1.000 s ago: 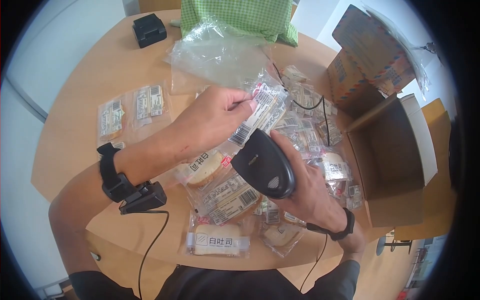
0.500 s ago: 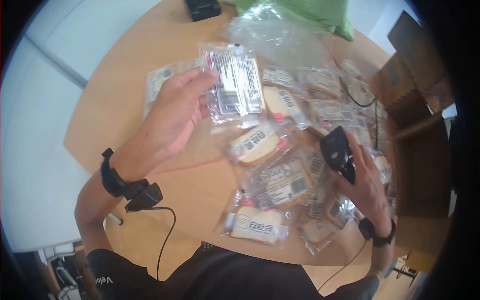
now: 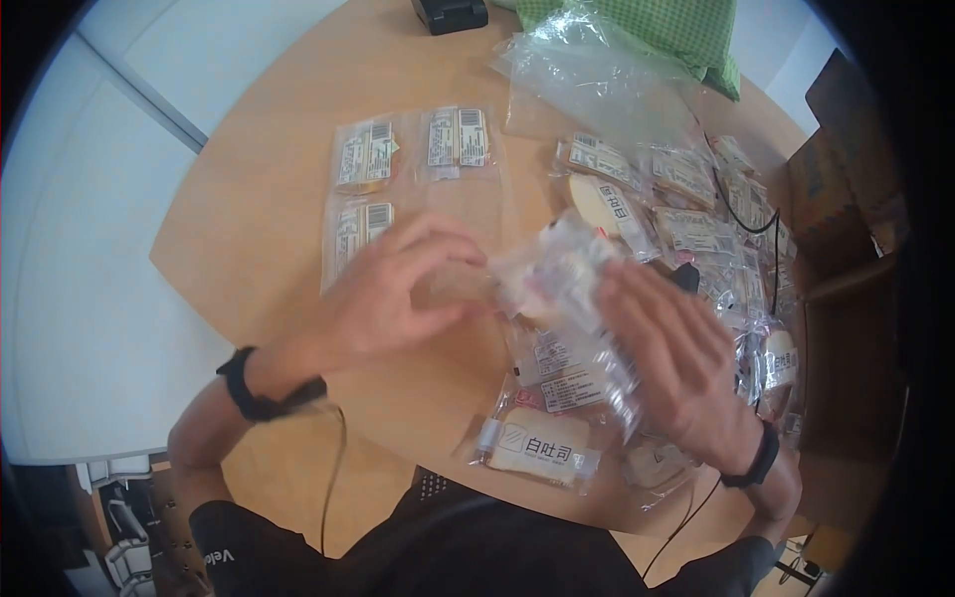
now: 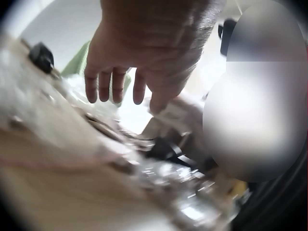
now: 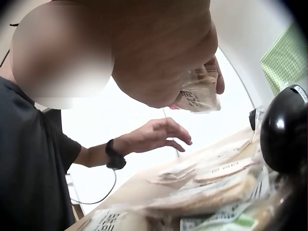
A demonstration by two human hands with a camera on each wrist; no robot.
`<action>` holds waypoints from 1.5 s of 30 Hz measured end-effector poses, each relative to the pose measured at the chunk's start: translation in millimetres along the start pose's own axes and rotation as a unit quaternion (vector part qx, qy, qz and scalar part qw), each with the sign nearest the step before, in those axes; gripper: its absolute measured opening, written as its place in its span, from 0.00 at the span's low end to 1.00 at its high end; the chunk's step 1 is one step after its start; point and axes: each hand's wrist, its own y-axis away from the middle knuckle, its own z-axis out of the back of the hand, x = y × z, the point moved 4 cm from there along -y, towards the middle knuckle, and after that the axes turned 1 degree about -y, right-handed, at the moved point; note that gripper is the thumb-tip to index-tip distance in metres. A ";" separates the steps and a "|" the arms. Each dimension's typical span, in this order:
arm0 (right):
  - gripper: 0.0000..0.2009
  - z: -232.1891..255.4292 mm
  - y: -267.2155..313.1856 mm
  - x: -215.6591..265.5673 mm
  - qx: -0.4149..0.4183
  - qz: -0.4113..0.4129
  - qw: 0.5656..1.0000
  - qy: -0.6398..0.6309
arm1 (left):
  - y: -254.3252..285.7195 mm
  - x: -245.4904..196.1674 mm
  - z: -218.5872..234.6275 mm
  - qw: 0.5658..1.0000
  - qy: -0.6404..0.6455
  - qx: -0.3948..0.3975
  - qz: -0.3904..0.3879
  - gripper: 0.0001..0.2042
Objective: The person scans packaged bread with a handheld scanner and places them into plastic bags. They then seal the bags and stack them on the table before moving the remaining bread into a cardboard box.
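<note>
In the head view my left hand point(image 3: 398, 289) hovers over the table with fingers spread and bent a little, holding nothing. Facing it, my right hand point(image 3: 681, 353) grips a clear bread packet point(image 3: 562, 274), blurred by motion. The right wrist view shows that packet point(image 5: 199, 91) between the fingers and palm of my right hand, and my left hand point(image 5: 154, 135) apart from it. A black scanner point(image 5: 287, 129) lies on the packets; in the head view my right hand mostly hides it. Three labelled packets, one of them here point(image 3: 458, 139), lie beyond my left hand.
Several bread packets point(image 3: 701, 234) cover the table's right part, crossed by a black cable. A clear plastic bag point(image 3: 597, 90) and green checked cloth point(image 3: 686, 35) lie at the back, near a black device point(image 3: 453, 14). An open cardboard box point(image 3: 846, 348) stands at the right edge.
My left hand has let go of the packet it held. My right hand has released the scanner, moved left and taken hold of a packet; whether it is the same one, I cannot tell.
</note>
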 end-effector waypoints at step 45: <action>0.13 -124.3 -39.6 16.4 0.210 0.114 0.971 -0.020 | 94.1 61.9 31.4 0.915 -0.395 0.052 -0.057 0.26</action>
